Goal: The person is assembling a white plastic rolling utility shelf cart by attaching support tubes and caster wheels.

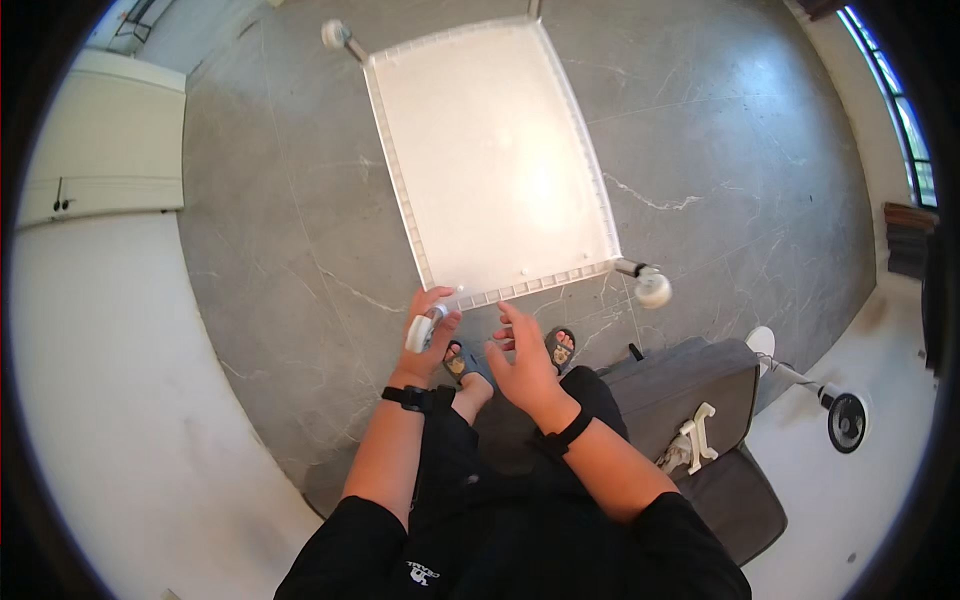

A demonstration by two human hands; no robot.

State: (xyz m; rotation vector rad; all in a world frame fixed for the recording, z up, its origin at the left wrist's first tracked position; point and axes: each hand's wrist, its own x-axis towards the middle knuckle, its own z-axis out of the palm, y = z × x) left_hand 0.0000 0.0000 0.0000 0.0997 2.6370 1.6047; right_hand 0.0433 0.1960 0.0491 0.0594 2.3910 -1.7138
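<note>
In front of me is a white rectangular plastic shelf panel, its rim ribbed and its face shiny. At its near left corner my left hand is wrapped round a white caster wheel, fingers reaching to the panel's corner. My right hand hovers by the near edge, fingers apart and holding nothing. Another caster sticks out from the near right corner on a dark stem. A third caster stands at the far left corner. At the far right corner only a metal stem shows.
Below my right arm is a dark grey sofa with a white plastic bracket on it. A white stand with a round dark head is at right. A pale cabinet lines the left wall. My sandalled feet are under the hands.
</note>
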